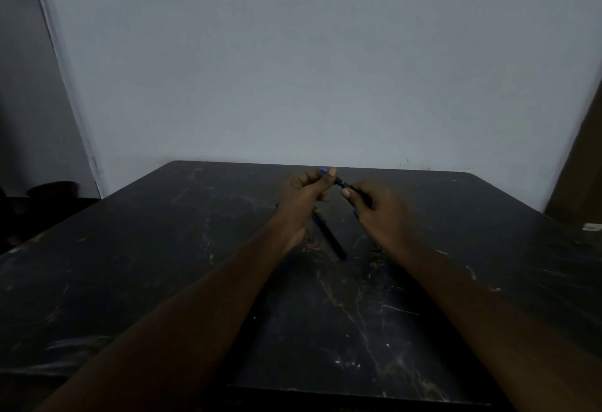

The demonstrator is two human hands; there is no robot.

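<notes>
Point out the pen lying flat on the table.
In the head view, the loose pen lies on the dark table near its middle, slanting out from under the left hand.

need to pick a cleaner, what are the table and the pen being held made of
Table: likely dark stone or marble-look laminate, going by pale branching veins and dull sheen; which one is unclear. Pen: probably plastic, a thin dark barrel with a blue end; too dim to be sure.

A slim, dark blue-tipped pen (339, 180) is being held aloft near the far edge of the table (146, 249), sloping down to the right. A second pen (332, 239), also dark, is lying diagonally on the tabletop just below it.
</notes>
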